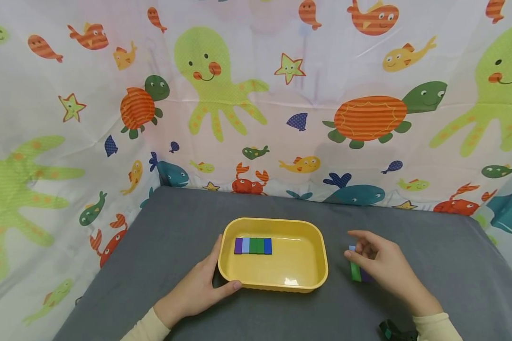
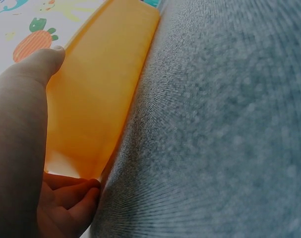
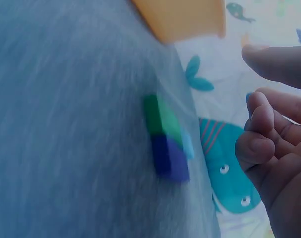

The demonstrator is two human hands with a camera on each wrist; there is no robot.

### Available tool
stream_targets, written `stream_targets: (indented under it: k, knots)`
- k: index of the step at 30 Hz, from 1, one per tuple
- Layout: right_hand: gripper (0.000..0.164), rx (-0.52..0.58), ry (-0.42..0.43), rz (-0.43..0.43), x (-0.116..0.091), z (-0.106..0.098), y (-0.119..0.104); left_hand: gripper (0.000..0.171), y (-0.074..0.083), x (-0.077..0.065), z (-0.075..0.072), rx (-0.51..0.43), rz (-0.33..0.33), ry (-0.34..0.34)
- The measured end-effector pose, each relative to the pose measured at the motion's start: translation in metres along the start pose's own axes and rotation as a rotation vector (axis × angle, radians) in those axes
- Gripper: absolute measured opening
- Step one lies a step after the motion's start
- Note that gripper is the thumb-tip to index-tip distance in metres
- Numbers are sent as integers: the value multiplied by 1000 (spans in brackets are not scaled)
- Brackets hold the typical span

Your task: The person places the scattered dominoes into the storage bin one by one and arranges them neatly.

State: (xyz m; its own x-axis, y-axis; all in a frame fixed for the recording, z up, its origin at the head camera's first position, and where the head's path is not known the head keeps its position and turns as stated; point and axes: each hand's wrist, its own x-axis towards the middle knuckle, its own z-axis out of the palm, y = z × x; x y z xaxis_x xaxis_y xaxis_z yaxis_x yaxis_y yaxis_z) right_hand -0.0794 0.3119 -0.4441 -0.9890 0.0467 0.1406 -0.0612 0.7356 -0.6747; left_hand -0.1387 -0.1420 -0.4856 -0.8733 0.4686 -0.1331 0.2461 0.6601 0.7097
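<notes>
A yellow plastic bin [image 1: 298, 258] sits on the grey table. My left hand [image 1: 198, 286] grips its left end, thumb along the near side and fingers round the end wall; the left wrist view shows the bin's outer wall [image 2: 98, 94] between them. In the bin's left half lies a row of purple [image 1: 238, 246], light blue, green and dark blue blocks. To the right of the bin, my right hand [image 1: 381, 260] hovers over a small group: a green block [image 1: 355, 273], a purple block [image 3: 170, 158] and a light blue one [image 3: 189, 145]. Its thumb and index are apart, holding nothing visible.
A black object [image 1: 394, 330] lies near the right forearm, partly cut off by the frame. Behind the grey table surface [image 1: 187, 213] hangs a white curtain [image 1: 264, 94] printed with sea animals, which also covers the left and right sides.
</notes>
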Motion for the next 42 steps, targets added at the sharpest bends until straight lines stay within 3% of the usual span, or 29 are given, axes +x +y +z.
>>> stream_targets:
  k: [4,16,25,42]
  knots:
    - [50,-31,-8,47,-8,-4,11,129,0,0,-1,2,6,-1]
    - [54,-46,-149,154,-30,-11,37,129,2,0,-1,9,-2,3]
    - [64,-22,-279,241,-29,-14,40,128,1,0,0,11,1,-1]
    - [53,0,-272,234,-28,-14,46,130,1,0,1,8,-5,3]
